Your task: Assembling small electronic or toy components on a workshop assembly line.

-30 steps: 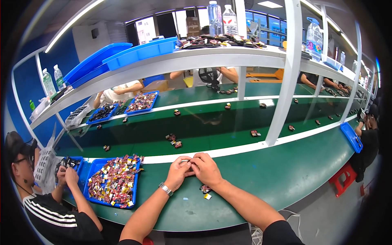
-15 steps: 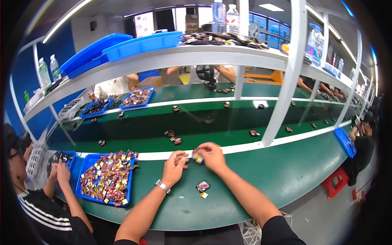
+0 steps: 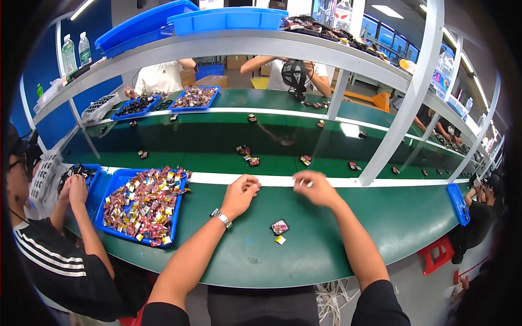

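My left hand (image 3: 242, 194), with a metal watch on the wrist, rests by the white rail (image 3: 272, 181) at the far edge of the green worktable. Its fingers are curled in, and nothing shows between them. To the right, my right hand (image 3: 316, 188) is over the same rail, its fingers bent and smeared by motion. Just beyond that hand, a small dark red packet with a yellow-white tag (image 3: 306, 160) lies on the green conveyor belt (image 3: 206, 162). On the worktable between my forearms lies another small packet (image 3: 280, 226), its yellow-white tag (image 3: 280, 239) towards me.
A blue tray (image 3: 103, 223) heaped with small tagged packets stands left of my arm. Beside it a person in a black striped sleeve (image 3: 60, 261) works. More packets (image 3: 250, 157) lie along the belt. A white post (image 3: 405, 103) rises at the right, holding an overhead shelf (image 3: 228, 43).
My hands have moved apart, the right one away from the packet they were handling. A packet now lies on the belt beyond my right hand. The view has shifted slightly.
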Demonstrator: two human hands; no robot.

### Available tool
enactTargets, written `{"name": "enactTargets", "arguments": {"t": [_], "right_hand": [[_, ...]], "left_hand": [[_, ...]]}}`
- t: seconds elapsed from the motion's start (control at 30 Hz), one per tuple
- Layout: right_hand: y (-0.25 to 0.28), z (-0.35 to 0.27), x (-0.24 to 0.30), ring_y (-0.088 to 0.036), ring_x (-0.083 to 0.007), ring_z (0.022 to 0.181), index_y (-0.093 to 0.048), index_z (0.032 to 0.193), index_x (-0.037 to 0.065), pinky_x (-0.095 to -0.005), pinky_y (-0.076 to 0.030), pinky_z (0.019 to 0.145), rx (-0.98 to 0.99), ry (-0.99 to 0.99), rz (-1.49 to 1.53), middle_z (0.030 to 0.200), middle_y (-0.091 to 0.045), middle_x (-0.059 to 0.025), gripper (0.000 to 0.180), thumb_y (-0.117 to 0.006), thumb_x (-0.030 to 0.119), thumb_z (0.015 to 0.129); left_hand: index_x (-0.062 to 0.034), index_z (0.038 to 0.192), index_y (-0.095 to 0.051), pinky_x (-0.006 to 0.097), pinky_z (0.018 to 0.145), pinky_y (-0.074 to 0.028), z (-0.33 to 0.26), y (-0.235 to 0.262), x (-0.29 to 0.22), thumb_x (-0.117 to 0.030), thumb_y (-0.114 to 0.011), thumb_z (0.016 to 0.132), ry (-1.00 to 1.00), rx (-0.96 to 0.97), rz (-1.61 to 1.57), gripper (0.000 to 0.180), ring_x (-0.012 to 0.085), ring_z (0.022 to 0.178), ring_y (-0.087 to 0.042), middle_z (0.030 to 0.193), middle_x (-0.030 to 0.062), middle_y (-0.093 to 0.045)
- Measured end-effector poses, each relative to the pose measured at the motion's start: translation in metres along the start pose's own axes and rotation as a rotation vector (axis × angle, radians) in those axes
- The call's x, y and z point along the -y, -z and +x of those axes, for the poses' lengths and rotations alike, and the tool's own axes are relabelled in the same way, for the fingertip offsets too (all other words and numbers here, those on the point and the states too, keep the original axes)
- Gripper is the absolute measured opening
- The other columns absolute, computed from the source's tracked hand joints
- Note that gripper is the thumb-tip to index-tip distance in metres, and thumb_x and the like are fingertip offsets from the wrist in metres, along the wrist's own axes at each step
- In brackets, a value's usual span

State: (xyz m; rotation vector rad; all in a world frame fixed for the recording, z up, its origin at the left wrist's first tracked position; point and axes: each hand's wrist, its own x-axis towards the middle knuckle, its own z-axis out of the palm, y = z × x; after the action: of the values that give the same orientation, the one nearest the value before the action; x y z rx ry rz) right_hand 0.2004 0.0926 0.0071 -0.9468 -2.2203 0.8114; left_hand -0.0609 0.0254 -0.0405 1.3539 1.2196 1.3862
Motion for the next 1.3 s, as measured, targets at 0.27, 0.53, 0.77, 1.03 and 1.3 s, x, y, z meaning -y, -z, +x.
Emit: {"name": "enactTargets", "arguments": {"t": [0.27, 0.53, 0.77, 1.03, 1.3], "right_hand": [[-0.031, -0.047, 0.063, -0.063, -0.0267, 0.087, -0.069, 0.091, 0.003, -0.0371, -0.05, 0.078, 0.411, -0.014, -0.115, 0.092, -0.064, -0.0116, 0.015, -0.067, 0.014, 0.082], [-0.051, -0.015, 0.04, -0.061, -0.034, 0.087, -0.062, 0.088, 0.004, -0.0424, -0.049, 0.077, 0.12, 0.154, -0.195, 0.09, -0.062, -0.0151, 0.006, -0.062, 0.008, 0.084], [-0.057, -0.017, 0.036, -0.058, -0.0338, 0.086, -0.058, 0.089, 0.002, -0.041, -0.048, 0.075, -0.089, 0.278, -0.111, 0.09, -0.058, -0.0137, 0.007, -0.062, 0.003, 0.083], [-0.062, -0.017, 0.045, -0.059, -0.0301, 0.086, -0.057, 0.09, 0.004, -0.0374, -0.051, 0.074, -0.25, 0.465, -0.188, 0.092, -0.058, -0.0111, 0.016, -0.064, -0.004, 0.077], [-0.047, -0.027, 0.052, -0.056, -0.0285, 0.103, -0.064, 0.103, 0.009, -0.0387, -0.049, 0.085, -0.184, 0.491, -0.318, 0.111, -0.056, -0.0078, 0.025, -0.07, 0.006, 0.078]], "left_hand": [[0.0016, 0.105, -0.06, 0.027, 0.074, -0.054, -0.002, -0.007, -0.005, -0.006, -0.056, 0.092, -0.075, 0.098, 0.088, 0.016, 0.0132, 0.083, -0.065, 0.098, 0.0104, -0.069], [0.0027, 0.113, -0.06, 0.028, 0.069, -0.054, -0.008, -0.007, -0.012, -0.012, -0.051, 0.099, 0.071, 0.441, 0.058, 0.023, 0.0125, 0.077, -0.063, 0.099, 0.0081, -0.068], [-0.0001, 0.122, -0.058, 0.027, 0.075, -0.053, -0.01, -0.005, -0.023, -0.009, -0.056, 0.097, 0.129, 0.566, 0.042, 0.027, 0.0093, 0.086, -0.06, 0.103, 0.0052, -0.066], [-0.0017, 0.131, -0.053, 0.026, 0.075, -0.054, -0.012, -0.011, -0.029, -0.01, -0.05, 0.099, 0.241, 0.556, -0.057, 0.034, 0.0095, 0.081, -0.06, 0.1, 0.0032, -0.062], [0.0019, 0.136, -0.046, 0.034, 0.093, -0.055, -0.013, -0.009, -0.026, -0.005, -0.043, 0.099, 0.273, 0.417, -0.359, 0.037, 0.0203, 0.106, -0.063, 0.119, 0.0134, -0.059]]}}
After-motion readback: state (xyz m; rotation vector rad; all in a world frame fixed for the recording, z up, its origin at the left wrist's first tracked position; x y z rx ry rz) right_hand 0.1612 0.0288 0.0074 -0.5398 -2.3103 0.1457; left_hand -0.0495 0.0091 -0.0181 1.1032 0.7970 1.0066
